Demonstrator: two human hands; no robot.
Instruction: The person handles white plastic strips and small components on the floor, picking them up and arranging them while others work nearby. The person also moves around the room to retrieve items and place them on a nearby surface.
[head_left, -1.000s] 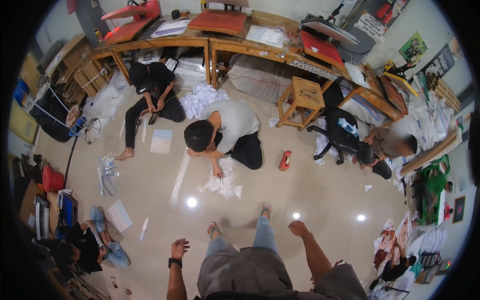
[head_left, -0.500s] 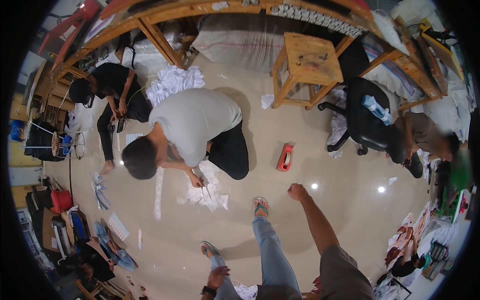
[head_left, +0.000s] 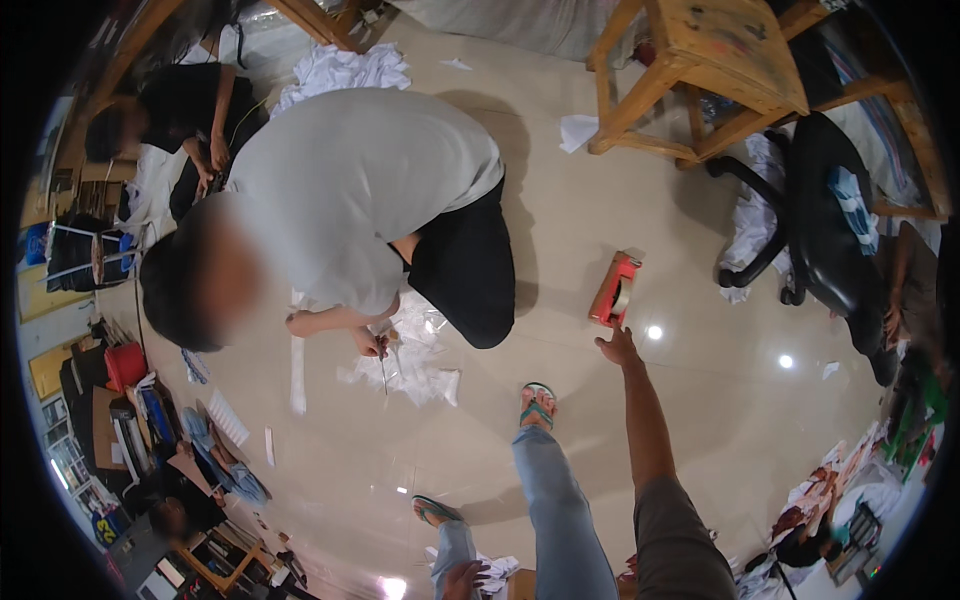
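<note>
1. Well left of the right hand [head_left: 622, 348], here's a white strip [head_left: 298, 370] flat on the floor.
2. Next across, also left of that grip, a co-worker in a grey shirt [head_left: 340, 180] bends low, a thin tool [head_left: 385, 374] in hand above crumpled whitish sheeting [head_left: 425, 365].
3. Down at the lower edge, below and left of the grip, there's the left hand [head_left: 465, 578], over the leg; blurred and cut off, so whether its fingers are spread I can't tell.
4. Between the two hands, a sandalled foot [head_left: 537, 405] on the floor.
5. And the grip itself: arm out straight, thumb and forefinger spread, pinching nothing. Right at the fingertips, just ahead, the red tape dispenser [head_left: 604, 296] on the floor; touching or barely short, I can't tell.
6. Ahead and right of the grip, a wooden stool [head_left: 735, 55].
7. Farther right, a black office chair [head_left: 822, 185] carrying a blue packet [head_left: 853, 208].
</note>
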